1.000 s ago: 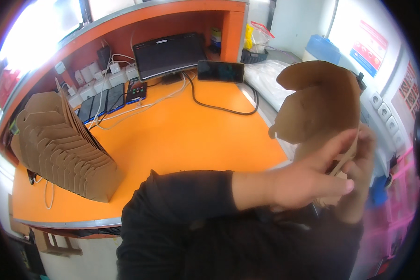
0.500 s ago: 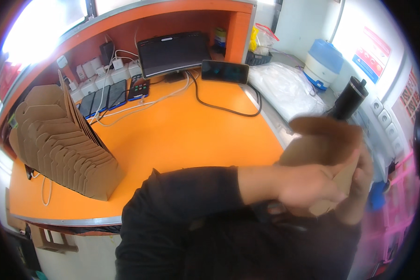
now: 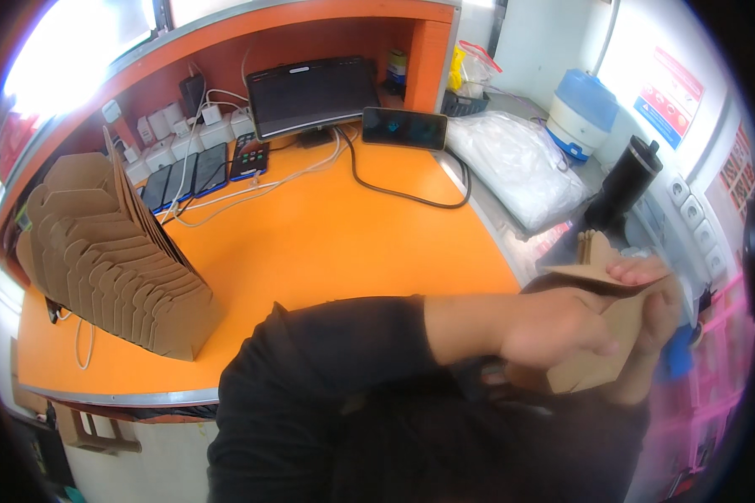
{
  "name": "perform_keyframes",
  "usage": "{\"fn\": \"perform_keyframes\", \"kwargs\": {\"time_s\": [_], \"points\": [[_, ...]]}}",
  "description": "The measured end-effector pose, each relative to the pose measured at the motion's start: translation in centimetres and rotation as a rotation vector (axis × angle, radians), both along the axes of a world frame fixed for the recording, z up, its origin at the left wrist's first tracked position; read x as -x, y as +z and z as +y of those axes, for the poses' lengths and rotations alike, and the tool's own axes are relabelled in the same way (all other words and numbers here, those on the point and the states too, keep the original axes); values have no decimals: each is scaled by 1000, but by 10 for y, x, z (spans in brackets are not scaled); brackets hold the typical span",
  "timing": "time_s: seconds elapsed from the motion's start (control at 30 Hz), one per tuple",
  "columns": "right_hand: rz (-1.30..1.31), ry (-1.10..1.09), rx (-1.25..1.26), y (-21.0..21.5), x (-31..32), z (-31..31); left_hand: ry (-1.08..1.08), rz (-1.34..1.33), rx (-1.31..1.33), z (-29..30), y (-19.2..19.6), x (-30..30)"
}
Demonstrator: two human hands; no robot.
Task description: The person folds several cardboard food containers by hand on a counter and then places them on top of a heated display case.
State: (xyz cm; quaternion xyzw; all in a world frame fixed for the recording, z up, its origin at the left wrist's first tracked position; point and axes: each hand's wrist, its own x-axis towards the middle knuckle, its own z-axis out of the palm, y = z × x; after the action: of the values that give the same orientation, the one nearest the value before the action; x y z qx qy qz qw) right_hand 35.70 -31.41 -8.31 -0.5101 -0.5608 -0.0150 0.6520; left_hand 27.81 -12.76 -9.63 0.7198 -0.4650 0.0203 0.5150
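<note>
A partly folded brown cardboard box [image 3: 600,356] is between my two hands at the right, beyond the table's edge. My left hand [image 3: 554,331] reaches across from the left, closed on its near side with a finger along the panel. On its right side my right hand [image 3: 661,310] is wrapped round it, the fingers lying over the upper flap. Just behind, the stacked edges of more brown cardboard [image 3: 594,247] stick up. A nested stack of folded cardboard boxes [image 3: 134,277] leans at the table's left. My left palm is hidden.
On the orange table [image 3: 352,243] stand a dark monitor [image 3: 310,96], a propped phone [image 3: 404,129], several phones lying flat [image 3: 184,176] and cables. Right of it are a plastic-wrapped pack [image 3: 516,168], a black tumbler [image 3: 627,180], a blue-and-white jug [image 3: 580,116] and pink racks [image 3: 713,369].
The box has tilted and dropped lower, its raised flap now folded down under my right fingers. More cardboard edges show behind it. My left hand has barely shifted.
</note>
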Motion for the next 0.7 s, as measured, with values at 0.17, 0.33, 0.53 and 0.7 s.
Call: {"fn": "perform_keyframes", "kwargs": {"time_s": [0.17, 0.33, 0.53, 0.7], "points": [[-53, -174, 71, -1, 5, -10, -74, 326, 33, -2, 8, 1], [7, -350, -8, 0, 8, -25, -517, 601, 468, -10, 5, 2], [-337, -576, 68, 4, 4, -26, -336, 393, 236, -22, -4, 6], [-293, -375, -136, 9, 11, -22, -373, 824, 564, -26, -4, 17]]}}
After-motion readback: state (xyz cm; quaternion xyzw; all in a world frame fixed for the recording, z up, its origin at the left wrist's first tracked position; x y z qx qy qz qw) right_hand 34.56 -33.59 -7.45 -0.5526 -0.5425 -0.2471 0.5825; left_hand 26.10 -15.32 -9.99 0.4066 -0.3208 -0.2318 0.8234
